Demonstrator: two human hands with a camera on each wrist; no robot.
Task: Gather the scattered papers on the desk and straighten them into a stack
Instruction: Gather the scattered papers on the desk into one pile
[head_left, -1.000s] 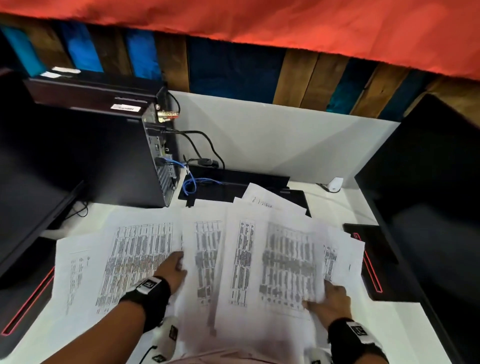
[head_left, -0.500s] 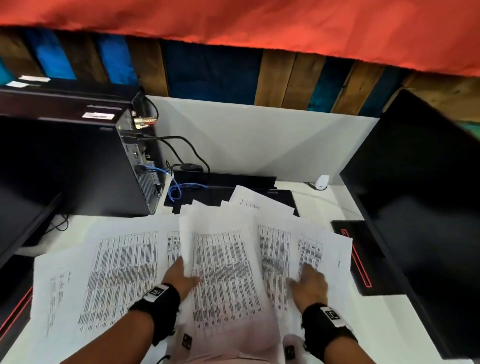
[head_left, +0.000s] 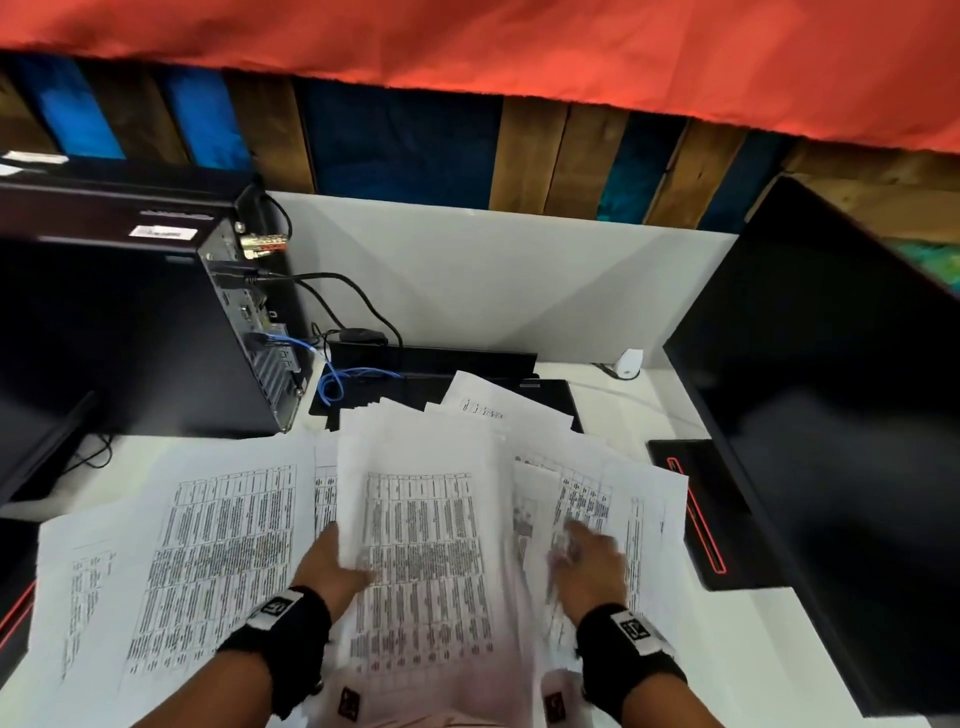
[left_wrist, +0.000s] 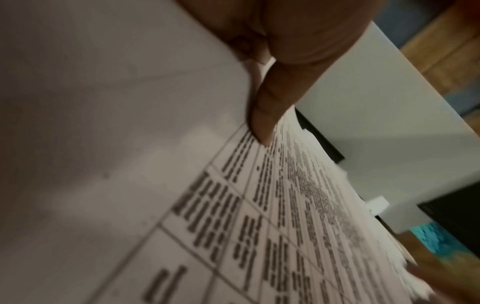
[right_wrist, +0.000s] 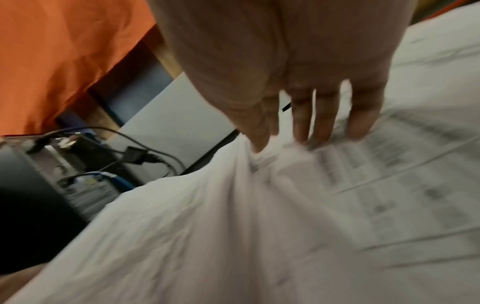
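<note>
Printed white papers lie fanned over the white desk (head_left: 810, 654). A raised centre bundle (head_left: 426, 545) overlaps loose sheets on the left (head_left: 218, 545) and on the right (head_left: 628, 499). My left hand (head_left: 337, 564) grips the bundle's left edge, fingers hidden beneath it. In the left wrist view its thumb (left_wrist: 263, 121) presses on the printed top sheet (left_wrist: 285, 205). My right hand (head_left: 589, 564) lies flat on the right-hand sheets. The right wrist view shows its straight, spread fingers (right_wrist: 319, 123) pressing on the rumpled paper (right_wrist: 259, 226).
A black computer tower (head_left: 156, 332) with cables (head_left: 332, 374) stands at the back left. A black monitor (head_left: 831, 415) fills the right side, with its red-trimmed base (head_left: 696, 514) beside the papers. A white partition (head_left: 493, 291) closes the back, and a flat black device (head_left: 431, 364) lies behind the papers.
My right hand has slid left across the sheets, pushing them toward the centre. The fan has narrowed and the centre bundle now overlaps more of the right sheets. My left hand stays at the bundle's left edge.
</note>
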